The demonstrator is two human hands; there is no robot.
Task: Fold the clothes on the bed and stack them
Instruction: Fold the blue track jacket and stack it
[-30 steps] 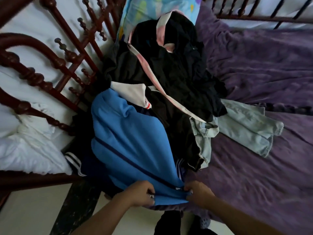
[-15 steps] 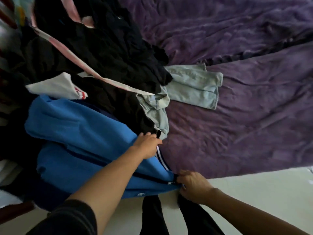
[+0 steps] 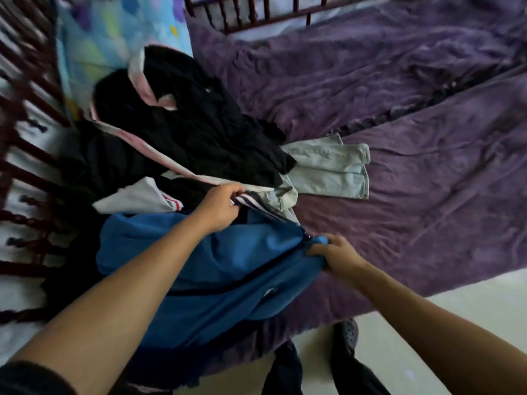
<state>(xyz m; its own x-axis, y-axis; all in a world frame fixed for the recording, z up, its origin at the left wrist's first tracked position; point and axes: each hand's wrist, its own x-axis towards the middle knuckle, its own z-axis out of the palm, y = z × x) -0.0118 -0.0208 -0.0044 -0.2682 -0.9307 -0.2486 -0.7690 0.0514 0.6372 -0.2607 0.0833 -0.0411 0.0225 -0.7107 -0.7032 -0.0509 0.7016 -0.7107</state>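
Bed (image 3: pixel 445 115) has a wrinkled purple blanket (image 3: pixel 427 223) and a dark wood rail (image 3: pixel 256 19) along the far side. Clothes are piled on the left part: black clothes (image 3: pixel 199 132) against the patterned pillow (image 3: pixel 114 32), pale jeans (image 3: pixel 328 169) sticking out right onto the blanket, white garment (image 3: pixel 137 198), blue jacket (image 3: pixel 228 280) overhanging the near edge.

Left hand (image 3: pixel 221 208) outstretched, pinching grip, right hand (image 3: pixel 335 253) nearer, clenched grip, both arms extended

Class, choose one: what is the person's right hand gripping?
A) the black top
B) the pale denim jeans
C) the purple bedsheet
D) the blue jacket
D: the right hand pinches the blue jacket at its zip edge; the pale jeans lie untouched beyond it.
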